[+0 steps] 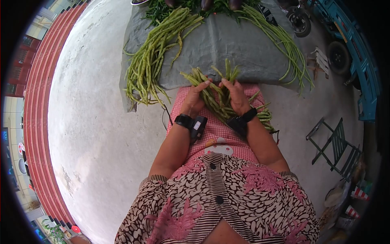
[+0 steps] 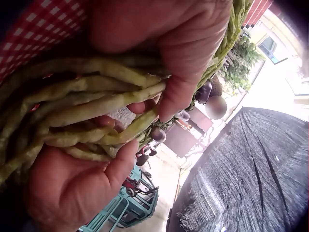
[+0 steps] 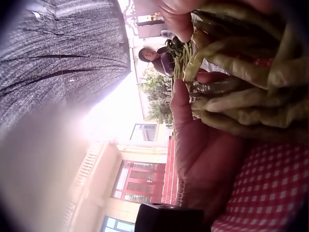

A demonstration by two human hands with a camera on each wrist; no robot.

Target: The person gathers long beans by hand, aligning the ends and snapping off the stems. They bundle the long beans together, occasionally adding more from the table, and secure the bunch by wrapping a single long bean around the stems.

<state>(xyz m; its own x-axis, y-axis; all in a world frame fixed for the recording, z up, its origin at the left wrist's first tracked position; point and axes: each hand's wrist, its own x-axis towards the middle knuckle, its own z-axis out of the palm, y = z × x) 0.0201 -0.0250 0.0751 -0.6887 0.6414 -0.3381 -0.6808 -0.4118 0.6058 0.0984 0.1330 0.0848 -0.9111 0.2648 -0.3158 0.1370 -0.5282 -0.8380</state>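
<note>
Both hands meet over the lap around a bunch of green beans (image 1: 219, 106). The left hand (image 1: 195, 96) curls round the left part of the bunch, its thumb lying along the stems. On the other side the right hand (image 1: 237, 96) grips the right part, thumb and fingers on the bean ends. In the left wrist view, long beans (image 2: 91, 108) run between the left hand (image 2: 169, 38) above and the other hand below. The right wrist view has beans (image 3: 246, 104) across the right hand (image 3: 203, 154). Palm-side fingers are partly hidden.
A grey sheet (image 1: 227, 44) ahead bears a bean pile (image 1: 150, 61) at left, thinner beans (image 1: 280, 40) at right, and eggplants (image 1: 206, 5). A folding chair (image 1: 337, 144) and a blue cart (image 1: 353, 44) stand at right; red steps (image 1: 40, 118) at left. A person (image 3: 157, 60) is beyond.
</note>
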